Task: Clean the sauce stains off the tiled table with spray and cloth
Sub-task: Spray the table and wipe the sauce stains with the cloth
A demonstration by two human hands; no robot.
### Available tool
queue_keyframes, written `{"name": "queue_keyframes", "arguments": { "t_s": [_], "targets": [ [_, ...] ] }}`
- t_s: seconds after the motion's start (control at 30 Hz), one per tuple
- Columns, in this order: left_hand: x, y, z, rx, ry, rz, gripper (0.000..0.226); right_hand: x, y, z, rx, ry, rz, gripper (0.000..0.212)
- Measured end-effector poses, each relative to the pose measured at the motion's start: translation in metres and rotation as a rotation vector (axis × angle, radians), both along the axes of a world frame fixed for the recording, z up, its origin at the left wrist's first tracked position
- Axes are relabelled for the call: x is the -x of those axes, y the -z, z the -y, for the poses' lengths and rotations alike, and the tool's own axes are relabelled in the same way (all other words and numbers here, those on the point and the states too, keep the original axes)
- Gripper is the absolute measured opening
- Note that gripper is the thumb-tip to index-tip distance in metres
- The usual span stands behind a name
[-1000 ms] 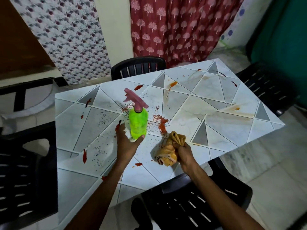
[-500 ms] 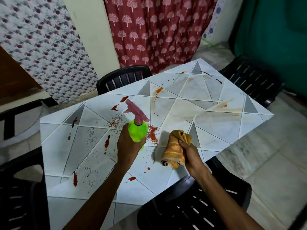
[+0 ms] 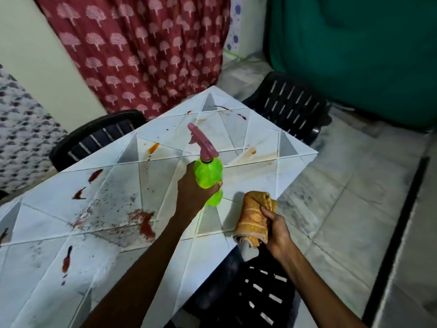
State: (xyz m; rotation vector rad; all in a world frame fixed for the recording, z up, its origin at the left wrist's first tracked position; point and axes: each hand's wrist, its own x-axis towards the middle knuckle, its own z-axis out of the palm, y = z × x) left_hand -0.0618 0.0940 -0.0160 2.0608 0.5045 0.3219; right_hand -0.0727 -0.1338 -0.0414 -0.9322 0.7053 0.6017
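Head-worn view, forward-down over the table point(image 3: 257, 178)

Dim indoor light; soft shadows; edges warped, perhaps motion-blurred.

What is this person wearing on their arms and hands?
Nothing that shows. Both forearms are bare to the picture's edge, no sleeves. The left hand and right hand have no gloves, and neither wrist shows a watch or bracelet.
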Motion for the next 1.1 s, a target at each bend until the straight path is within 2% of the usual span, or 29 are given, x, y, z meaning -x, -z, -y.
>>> {"name": "queue_keyframes", "arguments": {
  "t_s": [0.2,0.33,0.67,0.83,0.97,1.1],
  "targets": [
    [-0.085,0.024,0.052,-0.009,0.066,-0.007,0.084,-0.038,0.015,0.055,-0.025,0.065,-0.050,0.032],
    [-0.107,0.036,0.070,0.018,0.068,-0.009,0.085,-0.052,0.019,0.073,-0.025,0.084,-0.040,0.021],
    [-0.104,0.041,0.083,-0.039,0.096,0.021,0.084,-0.060,0.021,0.071,0.013,0.020,0.010,0.023],
    [-0.094,0.054,0.064,-0.020,0.197,-0.044,0.088,-0.051,0.029,0.059,0.079,-0.021,0.045,0.026],
    [-0.051,0.077,0.023,-0.160,0.168,-0.063,0.062,-0.045,0.029,0.035,0.258,-0.108,0.134,0.015],
    [0.019,0.103,-0.040,-0.275,0.158,-0.114,0.039,-0.045,0.043,-0.008,0.512,-0.288,0.210,0.021]
  ]
}}
